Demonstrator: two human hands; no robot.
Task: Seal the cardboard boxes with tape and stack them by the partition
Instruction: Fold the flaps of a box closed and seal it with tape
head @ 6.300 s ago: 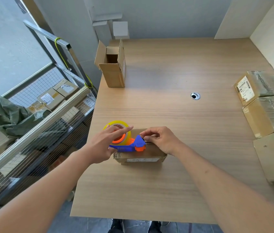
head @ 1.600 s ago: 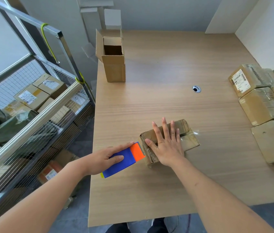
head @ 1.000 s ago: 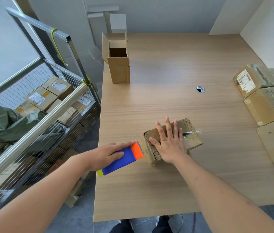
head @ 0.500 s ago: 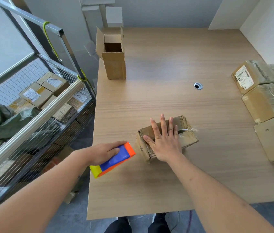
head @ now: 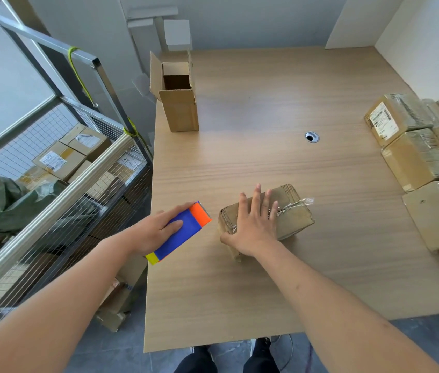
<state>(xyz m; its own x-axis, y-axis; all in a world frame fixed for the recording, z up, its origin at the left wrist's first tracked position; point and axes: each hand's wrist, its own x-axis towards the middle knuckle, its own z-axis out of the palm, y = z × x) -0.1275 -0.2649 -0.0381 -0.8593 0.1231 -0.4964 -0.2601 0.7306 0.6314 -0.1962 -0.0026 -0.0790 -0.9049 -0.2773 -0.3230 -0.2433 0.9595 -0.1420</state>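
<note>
A small brown cardboard box [head: 292, 214] lies on the wooden table [head: 266, 109], with clear tape across its top and a loose tape end sticking out to the right. My right hand [head: 253, 224] presses flat on the box with straight, spread fingers. Just left of the box, near the table's left edge, my left hand [head: 153, 230] grips a blue and orange tape dispenser [head: 186, 228], its orange end pointing at the box. An open, unsealed cardboard box [head: 179, 103] stands upright at the far left of the table.
Several taped boxes [head: 417, 154] are stacked along the white partition [head: 422, 41] at the right. A cable hole [head: 312, 137] sits mid-table. Left of the table stands a wire cart [head: 59, 189] holding boxes and green cloth.
Since 6.3 s ago the box was turned and taped. In the last second my left hand drew the dispenser slightly away from the box; my right hand stays pressed on top.
</note>
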